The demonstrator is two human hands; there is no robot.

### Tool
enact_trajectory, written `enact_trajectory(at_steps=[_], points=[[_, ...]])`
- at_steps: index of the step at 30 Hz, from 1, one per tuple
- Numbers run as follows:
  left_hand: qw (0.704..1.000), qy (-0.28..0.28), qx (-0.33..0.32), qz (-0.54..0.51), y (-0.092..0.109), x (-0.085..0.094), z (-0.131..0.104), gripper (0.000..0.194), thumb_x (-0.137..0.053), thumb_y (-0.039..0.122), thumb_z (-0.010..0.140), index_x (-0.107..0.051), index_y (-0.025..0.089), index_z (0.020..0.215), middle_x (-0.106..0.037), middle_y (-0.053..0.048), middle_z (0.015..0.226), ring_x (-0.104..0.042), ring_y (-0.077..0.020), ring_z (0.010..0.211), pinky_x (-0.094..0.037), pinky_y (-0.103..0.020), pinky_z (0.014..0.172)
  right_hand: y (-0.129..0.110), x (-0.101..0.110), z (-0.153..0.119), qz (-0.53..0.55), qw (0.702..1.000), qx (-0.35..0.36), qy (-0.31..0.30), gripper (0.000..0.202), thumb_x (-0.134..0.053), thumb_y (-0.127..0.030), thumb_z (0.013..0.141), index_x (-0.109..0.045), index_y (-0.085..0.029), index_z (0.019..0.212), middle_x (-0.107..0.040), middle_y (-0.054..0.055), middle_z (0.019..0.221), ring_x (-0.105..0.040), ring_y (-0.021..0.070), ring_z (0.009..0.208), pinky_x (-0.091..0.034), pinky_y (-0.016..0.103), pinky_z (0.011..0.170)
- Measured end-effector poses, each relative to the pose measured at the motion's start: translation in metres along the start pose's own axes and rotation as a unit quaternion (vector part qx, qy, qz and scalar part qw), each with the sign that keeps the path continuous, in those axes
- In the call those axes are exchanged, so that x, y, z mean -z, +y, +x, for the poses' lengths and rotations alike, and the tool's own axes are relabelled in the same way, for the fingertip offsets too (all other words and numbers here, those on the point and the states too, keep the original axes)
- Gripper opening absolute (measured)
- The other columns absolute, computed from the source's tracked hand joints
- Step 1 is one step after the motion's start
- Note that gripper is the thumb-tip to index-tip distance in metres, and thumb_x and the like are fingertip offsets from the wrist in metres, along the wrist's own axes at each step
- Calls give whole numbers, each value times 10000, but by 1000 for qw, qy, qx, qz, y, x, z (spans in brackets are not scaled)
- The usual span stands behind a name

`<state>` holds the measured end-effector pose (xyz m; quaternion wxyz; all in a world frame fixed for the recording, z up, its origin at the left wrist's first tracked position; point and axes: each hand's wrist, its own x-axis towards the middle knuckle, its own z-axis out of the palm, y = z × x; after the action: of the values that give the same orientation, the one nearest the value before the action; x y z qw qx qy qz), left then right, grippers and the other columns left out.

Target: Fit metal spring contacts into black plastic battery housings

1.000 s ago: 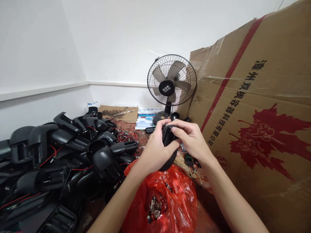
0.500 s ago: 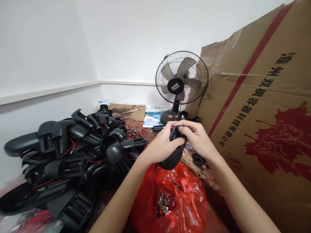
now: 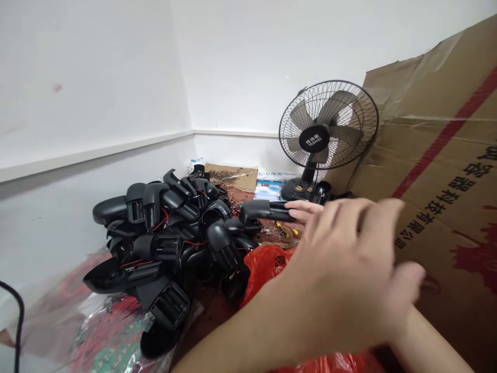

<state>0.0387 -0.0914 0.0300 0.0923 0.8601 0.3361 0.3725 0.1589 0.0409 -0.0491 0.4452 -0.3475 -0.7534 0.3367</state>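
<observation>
A black plastic housing (image 3: pixel 258 210) with an open battery compartment extends leftward from the fingers of my right hand (image 3: pixel 305 211), which grip its right end. My left hand (image 3: pixel 345 259) is nearer the camera, blurred, crossing in front of my right hand and hiding most of it. Its fingers are apart and nothing shows in them. Below the hands lies a red plastic bag (image 3: pixel 267 261), mostly covered by my left arm. To the left is a pile of similar black housings (image 3: pixel 161 246), some with red wires.
A black fan (image 3: pixel 314 139) stands at the back beside a large cardboard box (image 3: pixel 435 129) on the right. Loose wires and a yellow-handled tool (image 3: pixel 281 229) lie behind the bag. A clear plastic bag (image 3: pixel 112 326) is at the lower left.
My left hand has let go of the housing and come toward the camera and right. The housing has turned from upright to roughly level, pointing left. The view has swung left.
</observation>
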Motion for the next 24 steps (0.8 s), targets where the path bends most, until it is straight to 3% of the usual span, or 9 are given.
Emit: enact_trajectory(at_steps=[4, 7, 10, 12, 15, 19, 21, 24], points=[[999, -32, -38, 6, 14, 2, -9, 494, -509, 295, 1025, -467, 147, 1494, -550, -94, 1485, -480, -266, 1382, -371, -388, 1244, -30, -56, 16, 212, 973, -91, -27, 462, -856, -436, 730, -679, -188, 1077, -723, 52, 867, -734, 207, 783, -627, 350, 748], [998, -31, -51, 11, 14, 3, -12, 462, -490, 286, 1038, -487, 141, 1477, -568, -92, 1470, -497, -245, 1371, -387, -376, 1229, -51, -99, 25, 254, 965, -55, -23, 429, -876, -313, 719, -692, -190, 1087, -693, 58, 1033, -721, 174, 811, -635, 329, 748], [998, -9, -60, 2, 17, 3, -13, 415, -507, 266, 1035, -532, 146, 1432, -595, -68, 1449, -528, -219, 1342, -379, -342, 1234, -62, -131, 27, 93, 994, 57, 30, 311, -821, -179, 785, -723, -192, 1080, -587, 65, 1181, -694, 147, 863, -635, 329, 834], [997, 20, -73, -17, 21, 4, -15, 380, -538, 245, 1016, -578, 158, 1383, -620, -39, 1421, -560, -197, 1307, -371, -307, 1239, -65, -143, 24, -58, 992, 109, 35, 328, -784, -170, 853, -709, -196, 1172, -559, 71, 1177, -671, 164, 890, -621, 372, 885], [995, 42, -84, -45, 28, 7, -17, 304, -519, 229, 1016, -652, 201, 1288, -657, -8, 1380, -613, -191, 1245, -419, -306, 1205, -68, -152, 17, -226, 962, 151, 22, 316, -727, -235, 939, -661, -185, 1244, -546, 96, 1209, -652, 191, 878, -605, 405, 843], [994, 31, -76, -67, 32, 13, -19, 286, -491, 214, 1028, -686, 214, 1238, -679, -2, 1348, -637, -203, 1204, -455, -326, 1166, -75, -163, 14, -381, 900, 210, 12, 234, -687, -367, 979, -652, -162, 1085, -585, 107, 1095, -622, 238, 854, -553, 414, 763], [993, 34, -92, -69, 31, 15, -19, 297, -535, 230, 1015, -665, 173, 1275, -687, -11, 1315, -636, -189, 1189, -439, -297, 1169, -77, -170, 17, -431, 869, 241, 28, 269, -683, -429, 977, -639, -165, 1009, -605, 97, 1025, -605, 268, 908, -517, 446, 808], [993, 24, -100, -63, 31, 15, -20, 308, -522, 238, 1022, -651, 160, 1291, -699, -10, 1280, -640, -183, 1157, -433, -294, 1166, -74, -181, 25, -445, 852, 272, 31, 310, -670, -468, 982, -628, -161, 966, -631, 82, 983, -593, 266, 926, -473, 454, 842]])
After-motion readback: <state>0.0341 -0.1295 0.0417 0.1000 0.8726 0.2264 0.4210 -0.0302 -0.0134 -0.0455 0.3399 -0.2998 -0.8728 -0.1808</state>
